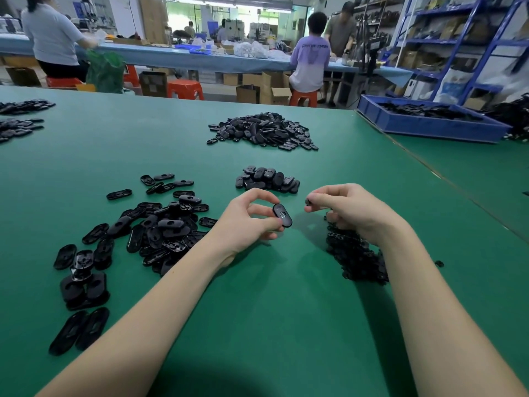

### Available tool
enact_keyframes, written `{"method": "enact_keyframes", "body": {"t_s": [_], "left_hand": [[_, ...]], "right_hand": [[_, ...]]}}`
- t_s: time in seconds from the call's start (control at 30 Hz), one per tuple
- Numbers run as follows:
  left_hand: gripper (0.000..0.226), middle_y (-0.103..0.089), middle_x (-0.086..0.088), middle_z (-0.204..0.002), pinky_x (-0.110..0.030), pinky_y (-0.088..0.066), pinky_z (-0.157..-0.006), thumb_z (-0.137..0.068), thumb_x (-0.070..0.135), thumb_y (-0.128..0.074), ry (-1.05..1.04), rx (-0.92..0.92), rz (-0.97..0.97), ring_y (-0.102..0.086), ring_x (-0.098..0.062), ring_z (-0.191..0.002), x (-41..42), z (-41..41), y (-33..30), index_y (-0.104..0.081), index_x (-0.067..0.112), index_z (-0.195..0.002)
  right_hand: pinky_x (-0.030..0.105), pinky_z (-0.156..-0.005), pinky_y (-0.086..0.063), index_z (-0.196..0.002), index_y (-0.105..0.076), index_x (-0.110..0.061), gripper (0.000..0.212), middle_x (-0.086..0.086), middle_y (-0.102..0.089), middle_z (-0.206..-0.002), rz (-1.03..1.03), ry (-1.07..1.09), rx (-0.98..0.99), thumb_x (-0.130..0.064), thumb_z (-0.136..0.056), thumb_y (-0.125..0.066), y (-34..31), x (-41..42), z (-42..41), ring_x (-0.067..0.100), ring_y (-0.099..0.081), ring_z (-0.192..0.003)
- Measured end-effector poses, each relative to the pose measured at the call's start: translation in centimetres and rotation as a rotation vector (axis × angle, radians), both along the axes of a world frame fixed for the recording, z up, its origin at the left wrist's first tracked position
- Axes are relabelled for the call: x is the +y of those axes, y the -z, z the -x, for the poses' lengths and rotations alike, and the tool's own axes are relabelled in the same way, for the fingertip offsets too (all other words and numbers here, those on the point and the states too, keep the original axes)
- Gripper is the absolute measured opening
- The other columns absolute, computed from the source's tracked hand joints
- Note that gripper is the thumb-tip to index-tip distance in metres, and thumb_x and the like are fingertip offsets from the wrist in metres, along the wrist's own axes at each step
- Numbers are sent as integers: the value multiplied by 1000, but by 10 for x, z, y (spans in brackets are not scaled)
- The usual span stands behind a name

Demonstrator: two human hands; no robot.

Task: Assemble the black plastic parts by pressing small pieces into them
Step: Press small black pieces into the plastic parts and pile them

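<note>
At the centre of the frame the left hand (249,222) pinches a black oval shell (282,215) between thumb and forefinger, held just above the green table (286,310). Just right of it, the right hand (346,207) has its fingers curled round a small black insert (308,201) at the fingertips, close to the shell but not yet touching it, so this piece looks ready to be pressed in rather than already seated. Judging by the piles, the job is well under way but far from over: a small neat heap of closed ovals (267,179) sits just above the hands (probably the finished ones, though that is a guess), with a larger mound (264,128) further up. Left of centre, a loose scatter of open shells (160,227) waits, and a dark pile of small pieces (355,253) lies under the right wrist. A blue bin (429,124) at upper right holds more parts.
</note>
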State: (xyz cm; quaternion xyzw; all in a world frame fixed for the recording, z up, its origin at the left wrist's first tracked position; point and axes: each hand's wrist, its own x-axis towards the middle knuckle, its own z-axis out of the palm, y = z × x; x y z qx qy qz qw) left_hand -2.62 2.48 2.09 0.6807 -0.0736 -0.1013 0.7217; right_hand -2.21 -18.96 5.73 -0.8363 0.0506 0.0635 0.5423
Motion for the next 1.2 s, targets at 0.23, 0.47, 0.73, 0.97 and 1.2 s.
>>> {"method": "enact_keyframes", "body": {"t_s": [0.23, 0.47, 0.73, 0.97, 1.2], "left_hand": [[32, -73, -17, -101, -24, -55, -64, -84, -2, -75, 2, -26, -14, -72, -22, -75, 2, 0, -2, -64, 11, -111], [38, -75, -13, -98, -27, -58, -69, -83, -1, -76, -14, -71, -6, -74, -22, -77, 2, 0, -2, -63, 18, -113], [31, -74, -7, -92, -25, -58, -68, -84, -3, -73, -27, -166, -68, -73, -18, -76, 1, -1, -3, -68, 20, -104], [34, -73, -5, -94, -28, -60, -74, -82, -1, -75, -13, -216, -127, -71, -17, -72, 3, -1, -4, -69, 29, -97], [37, -77, 3, -93, -36, -57, -86, -81, 1, -76, -17, -221, -180, -76, -19, -80, 3, 0, -5, -68, 35, -94]], "right_hand": [[22, -53, -29, -96, -76, -24, 7, -6, -77, -92, -42, -90, 14, -21, -89, -75, -2, 5, 3, 4, -40, -48], [23, -53, -27, -93, -78, -28, 10, -5, -63, -79, -24, -147, -4, -21, -86, -80, -2, 14, 4, 10, -40, -53], [18, -44, -27, -85, -80, -28, 11, -2, -62, -72, -40, -80, 17, -24, -77, -88, 1, 22, -1, 7, -41, -48], [19, -42, -24, -86, -73, -27, 21, -4, -55, -64, -95, -69, 38, -23, -75, -90, 4, 24, -5, 8, -40, -47], [20, -43, -25, -85, -74, -28, 21, -2, -54, -65, -75, -43, 52, -27, -73, -91, 6, 24, -6, 7, -41, -47]]}}
